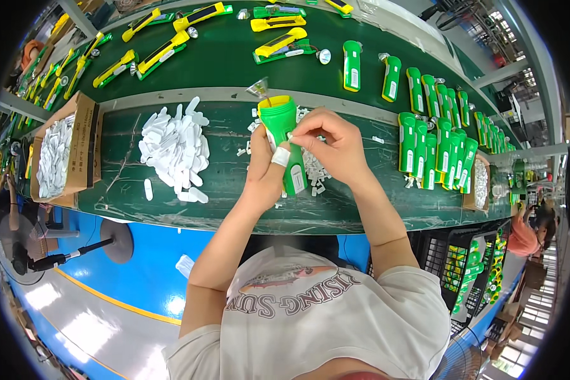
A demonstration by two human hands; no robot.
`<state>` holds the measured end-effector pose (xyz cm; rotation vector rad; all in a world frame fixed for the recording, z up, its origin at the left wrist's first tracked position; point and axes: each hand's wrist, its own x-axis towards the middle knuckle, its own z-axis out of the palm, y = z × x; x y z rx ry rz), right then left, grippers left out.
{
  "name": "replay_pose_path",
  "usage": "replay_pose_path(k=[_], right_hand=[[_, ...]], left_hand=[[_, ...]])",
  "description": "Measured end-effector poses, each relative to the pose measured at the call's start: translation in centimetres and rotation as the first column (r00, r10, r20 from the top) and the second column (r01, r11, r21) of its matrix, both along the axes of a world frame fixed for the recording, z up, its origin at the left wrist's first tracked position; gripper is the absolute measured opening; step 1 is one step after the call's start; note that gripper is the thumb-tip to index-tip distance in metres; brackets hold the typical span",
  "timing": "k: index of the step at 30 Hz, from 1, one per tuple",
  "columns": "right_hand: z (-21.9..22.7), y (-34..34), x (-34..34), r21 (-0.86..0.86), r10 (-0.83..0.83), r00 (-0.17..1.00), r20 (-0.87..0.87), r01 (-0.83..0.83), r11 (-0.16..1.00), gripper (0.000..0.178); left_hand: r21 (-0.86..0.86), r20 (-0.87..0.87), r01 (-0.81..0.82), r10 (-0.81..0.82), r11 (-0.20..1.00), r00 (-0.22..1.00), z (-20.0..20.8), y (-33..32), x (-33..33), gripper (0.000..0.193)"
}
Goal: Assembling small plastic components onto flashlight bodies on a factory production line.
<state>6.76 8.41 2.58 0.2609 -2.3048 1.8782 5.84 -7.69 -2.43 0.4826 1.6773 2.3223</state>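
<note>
My left hand (264, 170) is wrapped round a green flashlight body (280, 120), tilted with its wide threaded mouth up. A silvery reflector (258, 88) hangs by a wire out of the yellow-lined mouth. White tape covers part of my left thumb. My right hand (337, 144) pinches a small white plastic part (289, 136) against the flashlight's front; the fingertips hide most of it. Behind and beneath the flashlight lies a heap of small white parts (316, 170). To the left spreads a pile of white oval plastic pieces (174, 149).
A cardboard box (85, 142) of white pieces stands at the left, a smaller box (481, 183) at the right. Several green flashlights (434, 152) lie right of my hands. More yellow-and-green flashlights (161, 54) rest on the green belt (221, 54) beyond. Black crates (453, 259) stand below right.
</note>
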Motion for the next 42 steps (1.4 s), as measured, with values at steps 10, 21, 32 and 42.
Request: replay_pose_path(k=[10,21,32,42], right_hand=[[-2.8,-0.6,-1.5,-0.263,-0.038,0.997,0.062,0.053,0.963,0.033],[-4.7,0.0,-2.9,-0.108,-0.141,0.983,0.116,0.154,0.982,0.033],[-2.5,2.2,-2.0,0.067,-0.108,0.988,0.111,0.101,0.993,0.098],[-9.9,12.7,-13.4,0.57,-0.524,0.836,-0.164,0.514,0.641,0.087]], left_hand=[[-0.165,-0.058,0.049,-0.06,0.985,0.997,-1.3,-0.1,-1.4,0.051],[-0.223,-0.044,-0.006,-0.004,0.975,0.999,-2.0,1.4,-3.7,0.046],[0.044,0.172,0.196,-0.201,0.98,0.965,1.4,5.2,-10.2,0.043],[-0.972,-0.22,-0.23,-0.474,0.039,0.853,-1.3,12.5,-31.1,0.072]])
